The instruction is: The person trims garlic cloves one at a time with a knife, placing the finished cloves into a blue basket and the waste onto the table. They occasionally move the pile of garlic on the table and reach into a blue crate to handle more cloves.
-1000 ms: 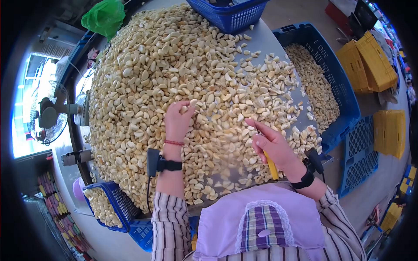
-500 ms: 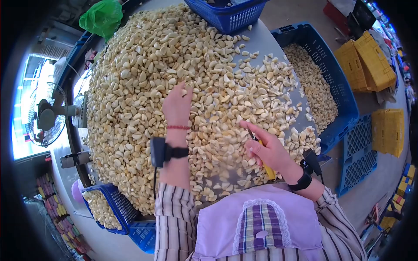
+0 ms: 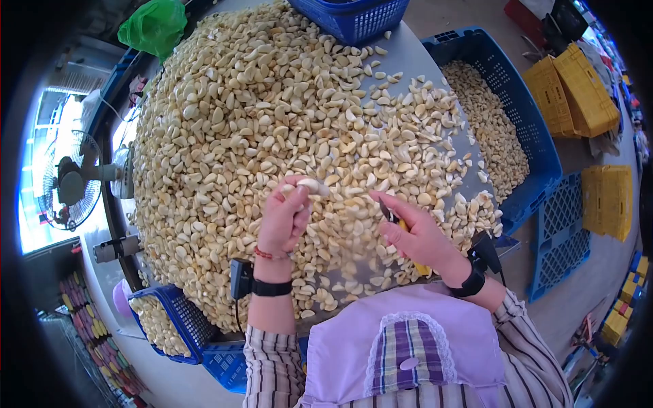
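Note:
Peeled garlic cloves (image 3: 224, 143) lie heaped across a grey table. My left hand (image 3: 280, 217) is raised over the near part of the heap, with a pale garlic clove (image 3: 312, 185) pinched between thumb and forefinger. To its right, my right hand (image 3: 422, 238) is closed around a small cutting tool (image 3: 388, 212) with a dark pointed tip and a yellow handle. The tip points up and left, towards the clove, a short distance from it. Part of the handle is hidden by the palm.
A blue crate of cloves (image 3: 544, 146) stands right of the table. A blue basket (image 3: 357, 24) sits at the far edge, a small filled one (image 3: 194, 319) at near left. On the left are a fan (image 3: 71, 180) and a green bag (image 3: 153, 28); yellow crates (image 3: 605, 200) are at right.
My left hand has drawn back from the heap towards me and turned, and a clove now shows in its fingers. My right hand has hardly moved.

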### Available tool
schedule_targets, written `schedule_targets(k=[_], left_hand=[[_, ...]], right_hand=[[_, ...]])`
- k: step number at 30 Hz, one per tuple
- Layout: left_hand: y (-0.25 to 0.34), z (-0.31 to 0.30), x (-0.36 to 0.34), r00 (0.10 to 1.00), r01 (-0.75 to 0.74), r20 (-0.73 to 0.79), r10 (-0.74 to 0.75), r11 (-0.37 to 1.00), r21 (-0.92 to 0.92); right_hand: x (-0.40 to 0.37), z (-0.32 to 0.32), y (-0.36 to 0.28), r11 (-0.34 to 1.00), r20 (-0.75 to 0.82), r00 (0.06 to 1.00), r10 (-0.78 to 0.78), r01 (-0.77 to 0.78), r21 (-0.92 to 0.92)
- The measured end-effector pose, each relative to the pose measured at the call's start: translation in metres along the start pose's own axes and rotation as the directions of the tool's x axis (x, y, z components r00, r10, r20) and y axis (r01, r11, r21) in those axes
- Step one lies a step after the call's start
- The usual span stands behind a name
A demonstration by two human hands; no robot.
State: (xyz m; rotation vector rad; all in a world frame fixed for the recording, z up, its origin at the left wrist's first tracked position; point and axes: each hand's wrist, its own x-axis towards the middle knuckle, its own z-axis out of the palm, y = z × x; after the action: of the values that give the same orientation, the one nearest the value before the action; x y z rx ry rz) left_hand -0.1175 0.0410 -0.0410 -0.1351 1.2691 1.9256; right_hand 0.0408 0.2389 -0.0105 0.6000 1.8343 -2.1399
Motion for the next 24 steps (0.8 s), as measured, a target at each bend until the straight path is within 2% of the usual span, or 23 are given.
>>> schedule_targets(k=[2,5,6,7,9,10,11,13,14,16,17,19,20,21,22,23,24], left_hand=[[-0.012,0.005,-0.014,0.999,0.029,0.032,-0.028,1.0,-0.012],[-0.026,0.012,-0.027,0.993,0.068,0.102,-0.064,0.997,-0.036],[-0.026,0.018,-0.032,0.991,0.097,0.098,-0.09,0.993,-0.068],[-0.026,0.024,-0.036,0.989,0.125,0.095,-0.115,0.987,-0.098],[-0.027,0.029,-0.04,0.984,0.154,0.102,-0.145,0.984,-0.093],[-0.029,0.03,-0.041,0.981,0.167,0.118,-0.156,0.982,-0.091],[-0.031,0.031,-0.043,0.977,0.181,0.135,-0.168,0.98,-0.088],[-0.041,0.027,-0.044,0.976,0.139,0.178,-0.123,0.987,-0.082],[-0.046,0.024,-0.045,0.939,0.159,0.335,-0.077,0.961,-0.227],[-0.047,0.023,-0.046,0.828,0.268,0.56,0.027,0.859,-0.437],[-0.043,0.025,-0.041,0.827,0.268,0.562,0.027,0.86,-0.435],[-0.032,0.031,-0.021,0.933,0.112,0.336,0.125,0.788,-0.606],[-0.021,0.033,-0.007,0.994,-0.019,0.093,0.054,0.939,-0.342],[-0.009,0.034,0.009,0.984,-0.068,-0.167,0.064,0.998,-0.02],[-0.005,0.033,0.031,0.966,-0.077,-0.183,0.184,0.876,0.476],[-0.005,0.029,0.052,0.945,-0.047,-0.134,0.299,0.528,0.848],[-0.011,0.021,0.068,0.944,-0.052,-0.131,0.304,0.528,0.848]], right_hand=[[0.002,0.005,0.0,0.968,0.055,0.983,-0.175,0.182,-0.174],[0.001,0.011,-0.007,0.955,0.147,0.98,-0.134,0.167,-0.246],[0.002,0.012,-0.003,0.928,0.155,0.969,-0.193,0.232,-0.292],[0.002,0.012,-0.004,0.927,0.151,0.97,-0.19,0.228,-0.297],[0.003,0.012,-0.008,0.925,0.235,0.97,-0.069,0.15,-0.349],[0.003,0.013,-0.004,0.922,0.214,0.965,-0.154,0.218,-0.319],[0.002,0.012,-0.003,0.922,0.213,0.965,-0.155,0.219,-0.319],[0.002,0.011,-0.002,0.943,0.237,0.955,-0.176,0.233,-0.237],[0.002,0.01,-0.002,0.943,0.238,0.954,-0.18,0.236,-0.236],[0.003,0.008,-0.004,0.994,0.094,0.995,0.039,-0.048,0.101],[0.004,0.003,-0.002,0.994,0.092,0.995,0.036,-0.045,0.102],[0.005,-0.006,0.007,0.938,0.058,0.998,0.033,-0.051,0.343],[0.006,-0.008,0.012,0.922,0.044,0.999,0.015,-0.031,0.385],[0.005,-0.007,0.012,0.922,0.045,0.999,0.016,-0.032,0.385],[0.006,-0.005,0.01,0.927,0.036,0.999,0.028,-0.039,0.373],[0.006,-0.005,0.008,0.932,0.026,0.999,0.036,-0.043,0.359],[0.006,-0.005,0.006,0.934,0.025,0.999,0.031,-0.038,0.356]])
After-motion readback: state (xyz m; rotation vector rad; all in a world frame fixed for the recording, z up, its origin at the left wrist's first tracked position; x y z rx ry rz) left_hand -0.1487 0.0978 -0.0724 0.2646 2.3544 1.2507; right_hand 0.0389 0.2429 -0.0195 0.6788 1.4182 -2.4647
